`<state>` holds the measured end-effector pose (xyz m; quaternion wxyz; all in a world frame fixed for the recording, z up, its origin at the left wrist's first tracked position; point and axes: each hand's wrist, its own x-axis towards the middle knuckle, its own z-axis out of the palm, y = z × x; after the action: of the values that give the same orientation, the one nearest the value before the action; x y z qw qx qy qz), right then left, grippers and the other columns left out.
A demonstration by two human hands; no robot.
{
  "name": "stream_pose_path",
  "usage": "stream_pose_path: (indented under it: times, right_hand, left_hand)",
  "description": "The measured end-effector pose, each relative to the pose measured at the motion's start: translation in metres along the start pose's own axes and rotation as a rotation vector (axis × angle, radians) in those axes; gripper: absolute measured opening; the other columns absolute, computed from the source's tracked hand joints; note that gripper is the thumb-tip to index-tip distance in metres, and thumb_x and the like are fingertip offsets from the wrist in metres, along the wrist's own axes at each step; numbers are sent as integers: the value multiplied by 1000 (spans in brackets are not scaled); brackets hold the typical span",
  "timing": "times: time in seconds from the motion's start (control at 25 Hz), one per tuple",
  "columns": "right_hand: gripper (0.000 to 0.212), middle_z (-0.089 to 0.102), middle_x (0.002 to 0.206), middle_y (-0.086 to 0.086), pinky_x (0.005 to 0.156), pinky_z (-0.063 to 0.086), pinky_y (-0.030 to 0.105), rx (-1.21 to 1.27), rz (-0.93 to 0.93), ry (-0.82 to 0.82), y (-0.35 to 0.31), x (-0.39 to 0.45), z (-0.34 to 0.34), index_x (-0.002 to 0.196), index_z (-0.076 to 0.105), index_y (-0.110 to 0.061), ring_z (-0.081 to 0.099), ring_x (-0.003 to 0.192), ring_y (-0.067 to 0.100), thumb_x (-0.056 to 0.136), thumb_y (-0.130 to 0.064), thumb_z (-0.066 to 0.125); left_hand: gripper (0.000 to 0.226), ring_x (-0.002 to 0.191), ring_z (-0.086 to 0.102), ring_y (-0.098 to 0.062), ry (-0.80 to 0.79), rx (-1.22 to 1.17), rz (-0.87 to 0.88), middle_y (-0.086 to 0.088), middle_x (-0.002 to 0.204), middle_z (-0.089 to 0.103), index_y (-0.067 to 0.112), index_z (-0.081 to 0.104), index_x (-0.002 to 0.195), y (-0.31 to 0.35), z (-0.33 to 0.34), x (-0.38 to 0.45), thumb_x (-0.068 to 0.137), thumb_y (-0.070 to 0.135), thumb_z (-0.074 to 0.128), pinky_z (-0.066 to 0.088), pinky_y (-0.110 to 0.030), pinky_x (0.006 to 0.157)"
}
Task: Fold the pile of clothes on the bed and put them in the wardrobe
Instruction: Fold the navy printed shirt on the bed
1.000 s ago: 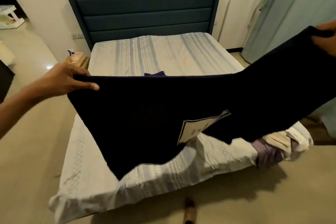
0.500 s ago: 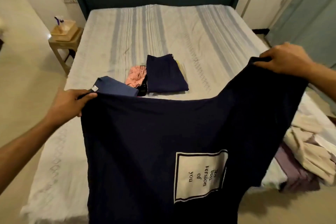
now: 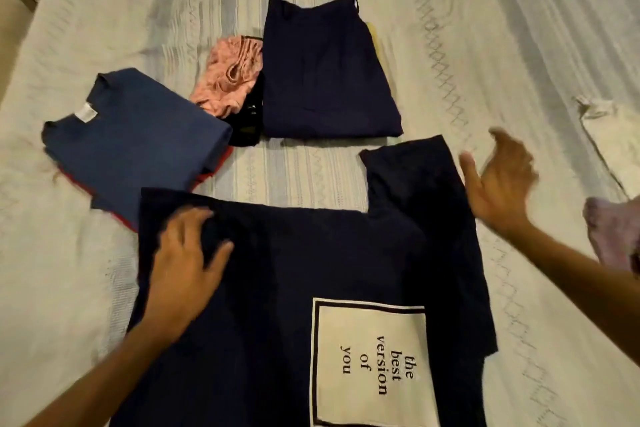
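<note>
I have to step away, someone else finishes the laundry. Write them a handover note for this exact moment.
Left hand: open, pressing flat on the navy printed T-shirt, which is spread unfolded on the bed.
Right hand: open, at the shirt's sleeve, gripping nothing.
Done: blue folded shirt, a red garment under it, folded navy garment, pink item sit further up the bed.
Left: fold this shirt, then the unfolded clothes at the right edge, then move everything to the wardrobe, which is out of view.
</note>
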<state>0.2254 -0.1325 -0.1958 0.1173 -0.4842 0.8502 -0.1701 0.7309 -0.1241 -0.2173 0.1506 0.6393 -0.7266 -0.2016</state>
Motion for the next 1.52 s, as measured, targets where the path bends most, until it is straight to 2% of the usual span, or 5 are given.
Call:
stream_pose_path:
  times: [0.12,0.2,0.48,1.2,1.52]
  right_hand:
    - [103,58,131,23,103,45,57,51,409,-181,97,-92,22,128,52,-11,53,121,44,75,-98,38]
    - [83,65,117,19,90,48,47,67,446,-258,113,-132,25,112,59,-10,59,109,42,81,-88,52]
    - [33,64,83,20,72,46,45,228,453,-255,124,-119,5,88,58,-1,61,83,42,105,-29,58]
    - [22,79,100,13,83,59,43,537,662,-427,156,-168,-9,99,76,-5,73,99,34,93,-26,77]
    - [20,73,78,9,78,52,34,351,601,-277,137,-176,-38,93,77,-8,63,72,21,87,-26,83]
  left_hand:
    - [63,140,46,-28,-373,127,72,5,154,44,36,51,145,3,54,-73,93,72,46,48,-49,110]
    - [65,150,31,-32,-427,212,32,2,161,36,43,48,147,7,79,-91,91,75,48,42,-58,115]
    - [54,139,46,-37,-289,364,-11,-6,147,49,37,58,140,43,100,-85,93,62,63,40,-68,110]
    - [12,81,60,-13,25,285,227,10,90,70,28,79,100,90,169,-71,89,29,84,41,-35,72]
    - [23,75,52,-14,163,354,410,7,86,59,24,70,98,94,104,-104,108,30,49,36,-33,68]
